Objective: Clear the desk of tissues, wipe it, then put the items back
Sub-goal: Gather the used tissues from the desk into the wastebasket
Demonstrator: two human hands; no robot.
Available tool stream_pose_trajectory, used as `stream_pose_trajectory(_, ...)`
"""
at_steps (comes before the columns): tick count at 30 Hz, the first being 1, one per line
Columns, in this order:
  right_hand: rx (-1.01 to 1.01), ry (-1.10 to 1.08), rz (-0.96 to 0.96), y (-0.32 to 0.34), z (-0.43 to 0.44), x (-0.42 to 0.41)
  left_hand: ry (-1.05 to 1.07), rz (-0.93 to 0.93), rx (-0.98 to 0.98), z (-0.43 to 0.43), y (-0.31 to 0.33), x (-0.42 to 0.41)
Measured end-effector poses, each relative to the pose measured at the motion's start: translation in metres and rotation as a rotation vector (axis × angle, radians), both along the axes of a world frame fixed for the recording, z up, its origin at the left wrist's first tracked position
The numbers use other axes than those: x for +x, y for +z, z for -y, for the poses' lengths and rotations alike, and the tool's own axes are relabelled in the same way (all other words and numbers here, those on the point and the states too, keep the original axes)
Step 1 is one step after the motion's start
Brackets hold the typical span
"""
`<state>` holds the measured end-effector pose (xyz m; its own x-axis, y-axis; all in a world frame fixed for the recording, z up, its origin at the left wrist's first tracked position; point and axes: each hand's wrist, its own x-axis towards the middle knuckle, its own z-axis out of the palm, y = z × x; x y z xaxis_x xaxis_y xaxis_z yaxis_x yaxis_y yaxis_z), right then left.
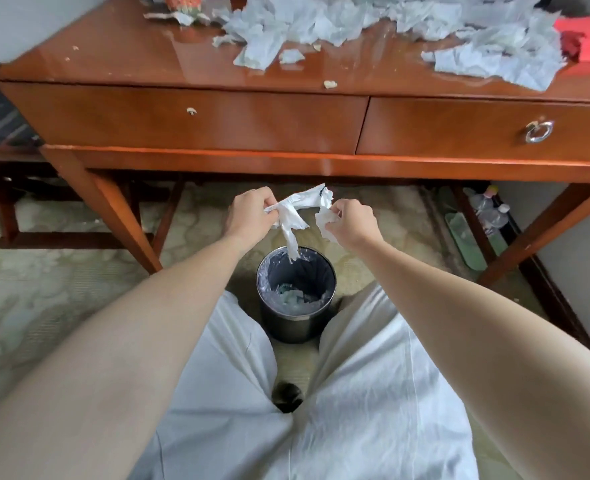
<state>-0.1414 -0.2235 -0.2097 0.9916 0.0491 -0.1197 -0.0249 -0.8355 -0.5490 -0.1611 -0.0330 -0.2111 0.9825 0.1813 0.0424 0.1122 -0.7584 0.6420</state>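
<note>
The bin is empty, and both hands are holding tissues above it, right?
Not empty. The head view shows crumpled tissues already lying in the bottom of the bin. Both the left hand and the right hand do hold tissue pieces above it.

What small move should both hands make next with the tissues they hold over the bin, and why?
The left hand pinches a tissue strip hanging over the bin; the right hand pinches a crumpled tissue beside it. Probably release both, since many tissues lie on the desk.
</note>
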Motion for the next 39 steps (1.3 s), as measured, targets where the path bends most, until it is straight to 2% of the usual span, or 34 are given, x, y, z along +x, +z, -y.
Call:
stream_pose_trajectory(12, -0.03, 0.04, -0.328, -0.136, -0.016, 0.05, 0.02, -0.351, 0.02, -0.007, -0.137, 0.053)
stream_pose_trajectory(22, -0.109, 0.106, -0.542, -0.214, -0.033, 0.08, -0.137, -0.581, 0.02, -0.008, -0.214, 0.069)
stream_pose_trajectory(28, -0.15, 0.188, -0.611, -0.232, -0.029, 0.087, -0.276, -0.683, 0.057, -0.01, -0.236, 0.074)
stream_pose_trajectory(39, -0.099, 0.154, -0.567, -0.22, -0.036, 0.087, -0.296, -0.587, 0.115, -0.018, -0.208, 0.077)
